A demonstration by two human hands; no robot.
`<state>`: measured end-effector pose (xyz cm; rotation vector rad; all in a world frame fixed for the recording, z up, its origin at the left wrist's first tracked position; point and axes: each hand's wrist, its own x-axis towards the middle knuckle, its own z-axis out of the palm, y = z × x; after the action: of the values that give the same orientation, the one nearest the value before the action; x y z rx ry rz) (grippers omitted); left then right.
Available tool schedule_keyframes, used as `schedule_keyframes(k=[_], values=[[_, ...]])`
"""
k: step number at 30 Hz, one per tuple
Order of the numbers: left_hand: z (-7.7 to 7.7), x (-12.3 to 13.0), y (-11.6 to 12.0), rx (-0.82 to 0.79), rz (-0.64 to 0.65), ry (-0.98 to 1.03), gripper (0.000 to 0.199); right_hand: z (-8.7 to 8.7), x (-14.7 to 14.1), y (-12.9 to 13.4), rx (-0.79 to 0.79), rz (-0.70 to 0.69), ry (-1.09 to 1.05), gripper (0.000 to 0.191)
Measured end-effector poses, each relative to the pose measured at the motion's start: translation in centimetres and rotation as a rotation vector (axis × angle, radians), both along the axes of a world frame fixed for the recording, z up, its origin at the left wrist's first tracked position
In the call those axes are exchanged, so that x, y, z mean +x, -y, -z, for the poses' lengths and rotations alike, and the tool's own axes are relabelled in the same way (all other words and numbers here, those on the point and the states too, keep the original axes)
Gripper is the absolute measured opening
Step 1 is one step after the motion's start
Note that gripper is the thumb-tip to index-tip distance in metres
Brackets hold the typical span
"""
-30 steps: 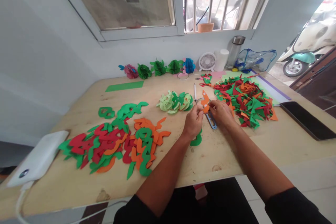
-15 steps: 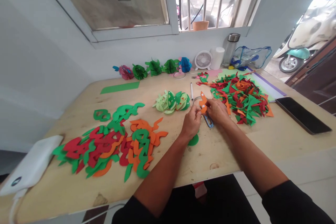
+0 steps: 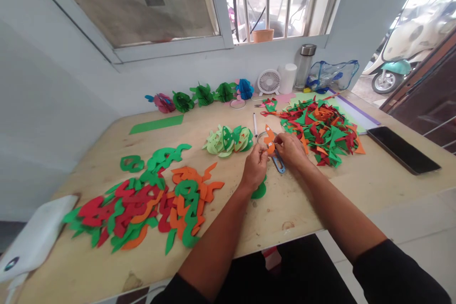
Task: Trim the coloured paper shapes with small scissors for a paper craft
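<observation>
Head view: the orange paper piece is up between both hands, above the table. The left hand has thumb and fingers clamped on its lower left edge, seemingly to steady it and leave its small white patches uncovered. The right hand has its fingers drawn together at the right edge; whether they grip the paper, I cannot tell. A blue-handled tool lies just beneath the hands, presumably for easy reach; its head is partly hidden. A green paper piece lies partly under the left wrist. Curved cut-outs lie to the left and angular scraps to the right, which suggests deliberate sorting. A pale green paper ornament sits between, near the left hand.
</observation>
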<state>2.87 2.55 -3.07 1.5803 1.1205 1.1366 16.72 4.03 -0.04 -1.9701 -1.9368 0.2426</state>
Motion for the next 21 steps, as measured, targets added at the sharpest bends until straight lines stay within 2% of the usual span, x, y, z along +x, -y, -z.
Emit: schedule_keyframes(k=[7, 21], values=[[-0.88, -0.06, 0.51, -0.007, -0.030, -0.032, 0.010, -0.32, -0.13, 0.09, -0.045, 0.013, 0.035, 0.018], [-0.88, -0.04, 0.36, -0.037, -0.013, -0.017, 0.009, -0.39, -0.43, -0.06, -0.076, 0.040, -0.015, 0.016]])
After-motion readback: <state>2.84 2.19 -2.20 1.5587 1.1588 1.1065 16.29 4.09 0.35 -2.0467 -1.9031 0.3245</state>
